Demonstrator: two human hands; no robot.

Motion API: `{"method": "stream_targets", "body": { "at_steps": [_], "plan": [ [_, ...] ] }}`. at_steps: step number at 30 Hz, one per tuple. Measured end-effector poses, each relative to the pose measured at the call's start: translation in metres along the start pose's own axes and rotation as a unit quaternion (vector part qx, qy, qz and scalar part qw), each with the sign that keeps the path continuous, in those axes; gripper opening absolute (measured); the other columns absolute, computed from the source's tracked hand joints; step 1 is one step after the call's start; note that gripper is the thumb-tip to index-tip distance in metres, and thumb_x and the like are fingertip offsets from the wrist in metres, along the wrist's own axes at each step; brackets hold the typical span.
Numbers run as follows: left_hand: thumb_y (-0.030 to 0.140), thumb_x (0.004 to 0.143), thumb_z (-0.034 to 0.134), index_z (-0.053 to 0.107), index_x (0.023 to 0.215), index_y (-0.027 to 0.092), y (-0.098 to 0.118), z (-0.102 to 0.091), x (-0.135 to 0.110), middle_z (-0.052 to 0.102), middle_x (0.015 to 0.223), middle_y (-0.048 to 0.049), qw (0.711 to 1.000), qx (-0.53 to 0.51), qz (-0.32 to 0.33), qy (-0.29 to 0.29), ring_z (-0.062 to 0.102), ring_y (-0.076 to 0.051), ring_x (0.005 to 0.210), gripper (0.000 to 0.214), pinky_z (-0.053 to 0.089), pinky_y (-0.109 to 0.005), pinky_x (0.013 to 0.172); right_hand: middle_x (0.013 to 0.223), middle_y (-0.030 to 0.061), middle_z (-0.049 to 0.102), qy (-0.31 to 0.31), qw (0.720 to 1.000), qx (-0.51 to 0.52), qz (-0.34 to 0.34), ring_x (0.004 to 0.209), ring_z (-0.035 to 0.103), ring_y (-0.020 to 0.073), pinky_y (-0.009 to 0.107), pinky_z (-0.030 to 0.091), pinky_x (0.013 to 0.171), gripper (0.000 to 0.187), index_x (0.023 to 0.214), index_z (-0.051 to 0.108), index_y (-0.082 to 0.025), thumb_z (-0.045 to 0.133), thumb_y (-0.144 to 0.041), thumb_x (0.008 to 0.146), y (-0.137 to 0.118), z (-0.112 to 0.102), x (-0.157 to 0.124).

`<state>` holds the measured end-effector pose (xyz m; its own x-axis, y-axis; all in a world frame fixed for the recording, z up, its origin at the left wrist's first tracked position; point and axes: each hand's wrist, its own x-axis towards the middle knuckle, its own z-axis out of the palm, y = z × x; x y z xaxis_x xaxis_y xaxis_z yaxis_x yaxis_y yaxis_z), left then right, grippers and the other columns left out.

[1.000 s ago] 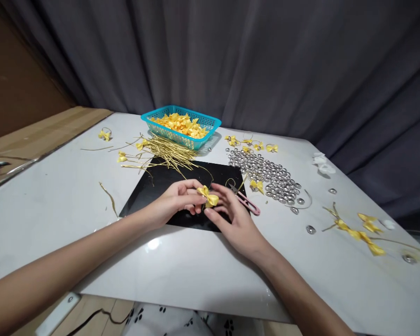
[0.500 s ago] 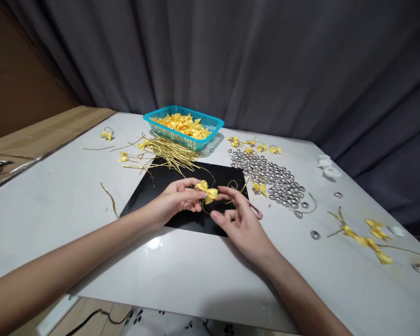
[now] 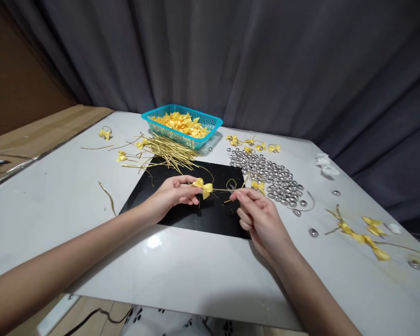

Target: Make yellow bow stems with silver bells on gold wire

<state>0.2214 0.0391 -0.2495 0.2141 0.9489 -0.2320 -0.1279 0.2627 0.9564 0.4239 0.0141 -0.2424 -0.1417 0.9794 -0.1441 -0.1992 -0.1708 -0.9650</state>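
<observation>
Firstly, left edge: brown cardboard (image 3: 45,123) lies beside the white table (image 3: 154,275), at the middle left of the frame.
Left table side: a small bow with a ring (image 3: 105,134) lies higher, and a loose gold strip (image 3: 108,198) lies lower, near the black mat (image 3: 203,219).
Gold strings: a heap of gold strings (image 3: 173,151) is left of the upper centre, partly over the top of the mat.
Blue basket: the blue basket (image 3: 216,123) stands just behind this heap and contains many yellow bow pieces (image 3: 180,123).
Left hand: the left hand (image 3: 175,196) pinches the yellow bow (image 3: 206,189) between thumb and fingers; its lower fingers are curled.
Yellow bow: it is at the centre of the frame, above the mat.
Thin cord: the thin cord (image 3: 220,190) goes almost straight from the bow to the right.
Right hand: the right hand (image 3: 262,214) has thumb and forefinger pressed together on the cord, other fingers folded; a pointed metal tip (image 3: 231,187) shows just beside, the rest hidden.
Silver beads: a heap of silver beads (image 3: 262,168) spreads right of centre.
Right side: white scraps (image 3: 326,165) lie higher, joined yellow bows (image 3: 367,240) lower.
</observation>
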Motion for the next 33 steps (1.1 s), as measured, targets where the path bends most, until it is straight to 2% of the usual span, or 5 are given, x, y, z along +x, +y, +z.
{"method": "stream_targets", "body": {
  "at_steps": [7, 11, 20, 24, 33],
  "plan": [
    [0.014, 0.070, 0.071, 0.063, 0.079, 0.011, 0.012, 0.004, -0.012, 0.069, 0.069, -0.0028, 0.987, 0.127, 0.032, -0.089, 0.058, -0.008, 0.054, 0.012, 0.046, -0.020, 0.056, 0.053, -0.0092, 0.029, 0.035, 0.998, 0.052, -0.018, 0.041, 0.011, 0.0010, 0.016, 0.007, 0.035, 0.028, 0.071, 0.061, -0.015, 0.078, -0.036, 0.065, -0.005, -0.007, 0.001],
    [0.014, 0.070, 0.068, 0.062, 0.078, 0.012, 0.011, 0.005, -0.014, 0.069, 0.072, -0.0036, 0.982, 0.149, 0.039, -0.108, 0.059, -0.009, 0.059, 0.011, 0.048, -0.021, 0.059, 0.054, -0.0087, 0.031, 0.038, 0.997, 0.064, -0.015, 0.041, 0.010, 0.0008, 0.015, 0.008, 0.035, 0.026, 0.071, 0.061, -0.015, 0.078, -0.033, 0.063, -0.008, -0.010, 0.001],
    [0.019, 0.067, 0.059, 0.056, 0.066, 0.014, 0.006, -0.010, -0.001, 0.062, 0.061, -0.0006, 0.987, 0.141, 0.054, -0.053, 0.053, -0.009, 0.054, 0.005, 0.044, -0.021, 0.055, 0.048, -0.0112, 0.017, 0.143, 0.981, 0.116, -0.054, 0.041, 0.007, 0.0029, 0.015, 0.010, 0.032, 0.022, 0.070, 0.062, -0.016, 0.078, -0.027, 0.061, -0.027, -0.028, 0.004],
    [0.022, 0.068, 0.052, 0.053, 0.062, 0.015, 0.006, -0.012, 0.000, 0.054, 0.055, 0.0016, 0.989, 0.133, 0.067, -0.018, 0.048, -0.009, 0.052, 0.009, 0.041, -0.020, 0.054, 0.047, -0.0099, 0.021, 0.186, 0.970, 0.143, -0.060, 0.040, 0.011, 0.0025, 0.017, 0.011, 0.033, 0.010, 0.069, 0.065, -0.014, 0.072, -0.020, 0.070, -0.035, -0.031, 0.003],
    [0.023, 0.063, 0.051, 0.048, 0.060, 0.017, 0.007, -0.008, -0.006, 0.051, 0.052, 0.0028, 0.986, 0.125, 0.093, -0.061, 0.045, -0.010, 0.051, 0.007, 0.035, -0.022, 0.054, 0.045, -0.0084, 0.023, 0.277, 0.938, 0.200, -0.055, 0.039, 0.016, 0.0025, 0.019, 0.013, 0.034, 0.013, 0.068, 0.065, -0.010, 0.063, -0.009, 0.082, -0.037, -0.036, 0.002]
  ]
}}
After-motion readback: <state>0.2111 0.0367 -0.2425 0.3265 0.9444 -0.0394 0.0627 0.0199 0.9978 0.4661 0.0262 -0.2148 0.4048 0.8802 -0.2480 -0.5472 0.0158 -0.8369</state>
